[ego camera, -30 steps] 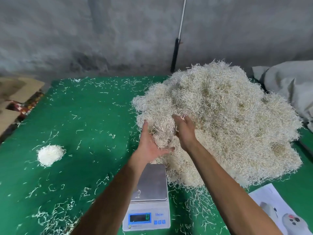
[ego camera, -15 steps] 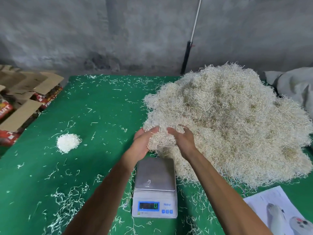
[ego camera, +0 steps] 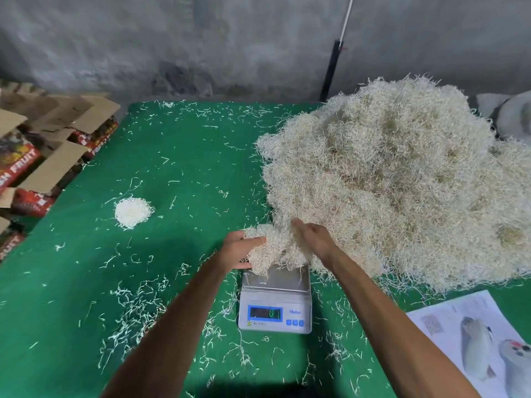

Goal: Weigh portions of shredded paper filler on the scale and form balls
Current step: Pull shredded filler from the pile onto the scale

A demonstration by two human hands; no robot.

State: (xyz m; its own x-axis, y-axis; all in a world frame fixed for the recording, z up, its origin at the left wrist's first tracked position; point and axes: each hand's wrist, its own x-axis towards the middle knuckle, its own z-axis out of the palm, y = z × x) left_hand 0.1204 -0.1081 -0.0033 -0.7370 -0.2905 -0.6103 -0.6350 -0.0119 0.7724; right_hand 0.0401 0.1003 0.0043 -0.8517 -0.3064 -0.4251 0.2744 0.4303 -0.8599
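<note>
The scale (ego camera: pixel 275 300) sits on the green tabletop (ego camera: pixel 186 173), its blue display facing the person, and serves as the landmark here. Just above its steel platform, the left hand (ego camera: pixel 240 252) and the right hand (ego camera: pixel 314 239) cup a clump of shredded paper (ego camera: pixel 273 248) between them, fingers curled loosely around its sides; the clump's lower strands hang down onto the far edge of the platform. Behind and to the right of the scale rises the large pile of filler (ego camera: pixel 396 179), touching the held clump. Well to the left of the scale lies one finished white ball (ego camera: pixel 132 212). Loose strands litter the tabletop around the scale. To its right, near the person, lies a printed sheet (ego camera: pixel 471 337).
</note>
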